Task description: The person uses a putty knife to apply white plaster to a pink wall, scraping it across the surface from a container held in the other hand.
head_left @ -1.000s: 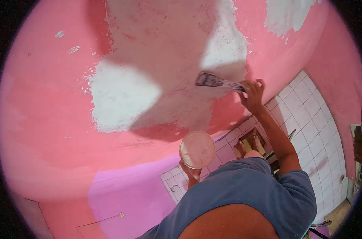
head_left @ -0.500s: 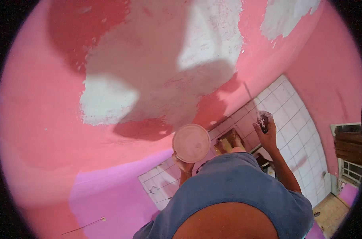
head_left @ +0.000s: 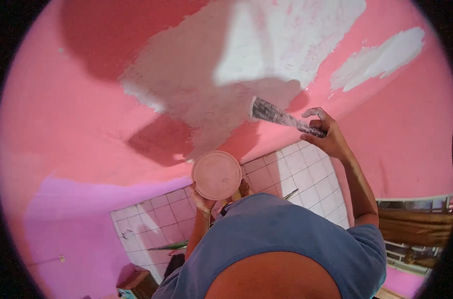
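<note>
My right hand (head_left: 331, 134) grips a putty knife (head_left: 271, 112) by its handle, index finger lifted and curled, the pale-smeared blade angled up-left. Behind it is the pink surface bearing a large white, rough-edged patch (head_left: 256, 45), partly shadowed; whether the blade touches it I cannot tell. A smaller white patch (head_left: 376, 60) lies upper right. Low in the middle, my left hand (head_left: 203, 203) holds a round, flat pale disc (head_left: 216, 175), like a lid, from beneath.
White square tiles (head_left: 306, 169) show beyond my body. A lilac wall area (head_left: 67, 214) with a small socket (head_left: 62, 258) is at left. A wooden box-like piece (head_left: 137, 283) is at lower left, and a brown-draped window (head_left: 415, 224) at lower right.
My right hand has risen since half a second ago, and the knife has turned so its blade points up-left. The view has shifted; my left hand and the disc appear further left.
</note>
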Tool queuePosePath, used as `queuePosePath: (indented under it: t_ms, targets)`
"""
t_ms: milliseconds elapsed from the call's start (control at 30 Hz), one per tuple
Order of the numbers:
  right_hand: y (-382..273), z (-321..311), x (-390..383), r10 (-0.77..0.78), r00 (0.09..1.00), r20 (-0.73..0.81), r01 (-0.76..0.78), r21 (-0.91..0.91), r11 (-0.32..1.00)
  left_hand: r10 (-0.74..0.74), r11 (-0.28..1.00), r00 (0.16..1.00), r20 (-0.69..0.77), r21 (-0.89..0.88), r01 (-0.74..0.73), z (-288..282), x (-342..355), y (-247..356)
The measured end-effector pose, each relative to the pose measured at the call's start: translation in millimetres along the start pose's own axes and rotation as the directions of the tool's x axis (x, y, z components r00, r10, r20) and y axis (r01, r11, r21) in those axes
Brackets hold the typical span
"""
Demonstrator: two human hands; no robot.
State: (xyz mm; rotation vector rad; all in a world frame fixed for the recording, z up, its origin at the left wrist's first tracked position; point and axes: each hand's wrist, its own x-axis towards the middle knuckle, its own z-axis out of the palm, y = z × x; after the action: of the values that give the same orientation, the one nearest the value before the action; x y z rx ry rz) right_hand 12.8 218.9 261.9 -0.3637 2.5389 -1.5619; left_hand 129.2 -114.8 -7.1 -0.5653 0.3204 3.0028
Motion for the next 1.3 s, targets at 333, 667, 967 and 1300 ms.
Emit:
queuePosePath:
  t_ms: [333,667,967,1300]
  targets:
    - [-68,0,27,-0.229,0.941,0.249,0.338,-0.707,0.621,-0.018,1.000,0.997,0.074,0.020,0.017,2,-2,0]
    - [-117,-16,90,-0.405,0.868,0.286,0.471,-0.733,0.491,0.000,0.981,0.979,0.206,0.190,-0.040,-6,9,-7]
    - [-148,-67,104,-0.573,0.779,0.256,0.497,-0.808,0.315,-0.050,0.999,0.997,0.067,-0.005,0.051,-10,7,-5]
    - [-138,-13,102,-0.533,0.756,0.379,0.578,-0.769,0.273,0.093,0.813,0.930,0.355,0.512,-0.277,2,4,-2]
